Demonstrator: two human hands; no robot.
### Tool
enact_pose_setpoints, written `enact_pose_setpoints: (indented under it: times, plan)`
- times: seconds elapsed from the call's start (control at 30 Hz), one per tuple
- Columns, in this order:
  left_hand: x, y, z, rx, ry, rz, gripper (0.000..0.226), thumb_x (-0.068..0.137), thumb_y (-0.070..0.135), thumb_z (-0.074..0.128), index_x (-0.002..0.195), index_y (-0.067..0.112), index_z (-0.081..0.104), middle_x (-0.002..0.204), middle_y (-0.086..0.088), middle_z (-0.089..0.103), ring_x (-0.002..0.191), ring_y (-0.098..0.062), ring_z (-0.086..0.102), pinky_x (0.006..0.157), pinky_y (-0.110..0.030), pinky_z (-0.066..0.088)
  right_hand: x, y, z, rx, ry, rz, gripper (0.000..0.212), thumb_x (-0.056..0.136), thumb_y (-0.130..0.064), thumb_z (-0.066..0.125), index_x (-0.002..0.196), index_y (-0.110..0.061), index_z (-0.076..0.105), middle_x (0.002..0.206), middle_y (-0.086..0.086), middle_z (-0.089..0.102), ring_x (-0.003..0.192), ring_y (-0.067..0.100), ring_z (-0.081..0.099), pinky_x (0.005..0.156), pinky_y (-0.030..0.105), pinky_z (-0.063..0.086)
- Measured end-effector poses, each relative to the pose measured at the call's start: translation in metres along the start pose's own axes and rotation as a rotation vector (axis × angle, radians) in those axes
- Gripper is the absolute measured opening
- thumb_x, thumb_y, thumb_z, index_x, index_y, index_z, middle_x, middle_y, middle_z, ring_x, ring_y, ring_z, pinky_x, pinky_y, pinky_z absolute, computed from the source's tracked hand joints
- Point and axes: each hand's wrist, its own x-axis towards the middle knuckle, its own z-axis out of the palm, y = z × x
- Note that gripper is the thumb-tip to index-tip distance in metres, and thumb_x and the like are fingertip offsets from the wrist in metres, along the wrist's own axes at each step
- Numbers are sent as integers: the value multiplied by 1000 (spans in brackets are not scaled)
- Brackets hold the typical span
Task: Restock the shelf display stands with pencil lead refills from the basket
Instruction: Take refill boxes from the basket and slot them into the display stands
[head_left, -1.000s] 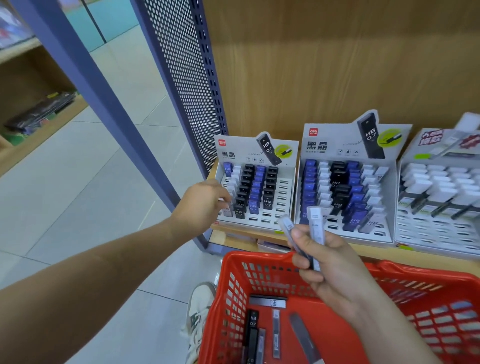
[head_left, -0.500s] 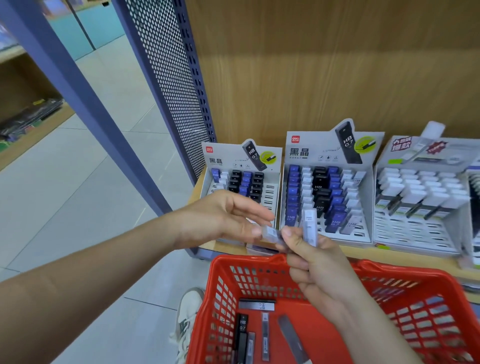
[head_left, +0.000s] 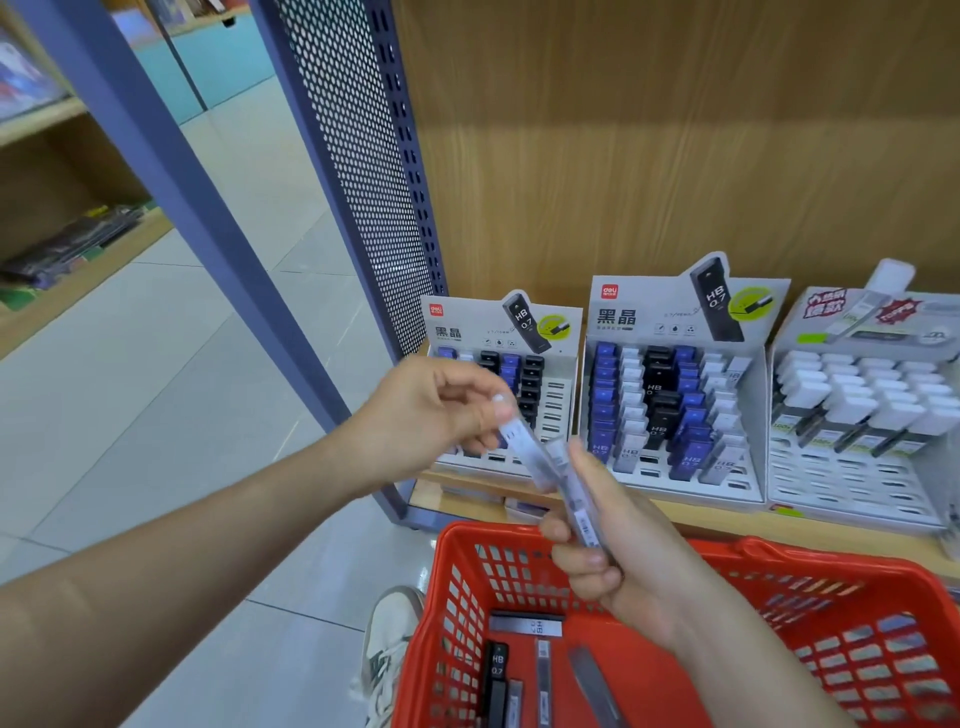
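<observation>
Back at centre with the left hand (head_left: 436, 410), away from the left display stand (head_left: 558, 410) reached into a second ago; thumb and fingertips now pinching the upper end of one clear pencil lead refill (head_left: 519, 441), drawn toward ten o'clock out of the pair carried until now in the right hand (head_left: 618, 556). Just past centre at five o'clock, the right hand curled around the other refill (head_left: 579, 504); contact between the two cases at the overlap: cannot tell. Read as a judgement: previous case already slotted, next one handed across, ready for a free slot. Plenty of bare slots along the front rows and the three o'clock side of the left display stand. More to do besides: several loose refills (head_left: 524, 623), dark and clear, flat on the bottom of the red basket (head_left: 452, 597) at six o'clock. At two o'clock the middle display stand (head_left: 639, 317), nearly full of blue, white and black cases; at three o'clock a third stand (head_left: 852, 499) with white-capped cases, front rows bare. All three side by side on a wooden shelf (head_left: 727, 517), backed at twelve o'clock by a wood-grain panel (head_left: 675, 130). At eleven o'clock a perforated metal panel (head_left: 363, 156); at ten a slanted blue post (head_left: 171, 171). Pale tiled floor (head_left: 156, 389) at nine, a second shelf unit (head_left: 52, 260) with dark packets at the far nine o'clock edge, a white shoe (head_left: 387, 644) at seven beside the basket.
</observation>
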Motion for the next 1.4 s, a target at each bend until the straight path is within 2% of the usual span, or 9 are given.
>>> enact_pose_setpoints:
  times: [0.13, 0.23, 0.4, 0.5, 0.6, 0.93, 1.07, 1.2, 1.4]
  plan:
    - [14, -14, -23, 105, 244, -41, 9, 88, 7, 65, 85, 15, 68, 71, -3, 69, 62, -12, 67, 62, -23, 55, 5, 0, -18, 72, 80, -130, 31, 97, -34, 54, 108, -10, 70, 70, 2, 54, 53, 9, 39, 46, 20, 30]
    - [32, -19, -25, 224, 292, -32, 6, 86, 11, 68, 86, 17, 67, 70, -2, 70, 67, -14, 69, 68, -27, 56, 4, -2, -32, -60, 126, -255, 26, 97, -26, 54, 97, -17, 78, 72, 3, 56, 60, 12, 50, 53, 23, 42]
    - [78, -6, 12, 476, 243, 117, 6, 79, 19, 77, 79, 21, 71, 73, 12, 67, 68, 0, 60, 70, -15, 48, 0, -7, -48, -194, 193, -338, 24, 95, -30, 54, 98, -16, 73, 57, 5, 51, 43, 13, 36, 42, 23, 28]
    - [101, -11, 33, 563, 238, 108, 9, 81, 21, 74, 90, 19, 75, 82, 8, 69, 77, -5, 61, 78, -24, 50, 5, -7, -56, -164, 179, -339, 30, 97, -32, 51, 94, -14, 74, 55, 5, 45, 41, 11, 29, 39, 21, 24]
    - [113, -24, 44, 656, 254, 84, 16, 85, 22, 71, 100, 17, 75, 96, 5, 71, 86, -6, 60, 80, -17, 45, 12, -4, -64, -131, 158, -323, 31, 98, -30, 50, 93, -13, 74, 54, 5, 47, 39, 11, 32, 38, 19, 25]
    - [134, -49, 58, 758, 269, 157, 16, 85, 20, 70, 98, 14, 76, 102, -1, 72, 99, -18, 62, 88, -27, 45, 22, 5, -76, -10, 91, -267, 31, 99, -26, 51, 90, -12, 77, 57, 7, 47, 43, 12, 33, 41, 22, 23]
    - [144, -54, 55, 931, 216, 267, 13, 86, 19, 67, 92, 12, 77, 93, -8, 72, 95, -28, 59, 83, -32, 45, 24, 3, -80, 67, 74, -233, 26, 98, -17, 52, 103, -5, 74, 61, 10, 52, 45, 13, 37, 39, 21, 27]
    - [149, -59, 53, 1169, 138, 431, 13, 72, 0, 73, 76, 13, 73, 74, -5, 69, 82, -29, 57, 69, -36, 52, 24, 3, -83, 120, 69, -230, 25, 97, -10, 51, 108, -2, 73, 71, 13, 60, 50, 15, 43, 43, 24, 33]
    - [148, -49, 64, 1143, 155, 294, 11, 87, 9, 60, 89, 17, 67, 82, -1, 62, 88, -24, 55, 68, -32, 42, 22, 3, -83, 146, 79, -286, 21, 90, -13, 58, 91, -10, 79, 70, 7, 57, 58, 15, 53, 50, 23, 46]
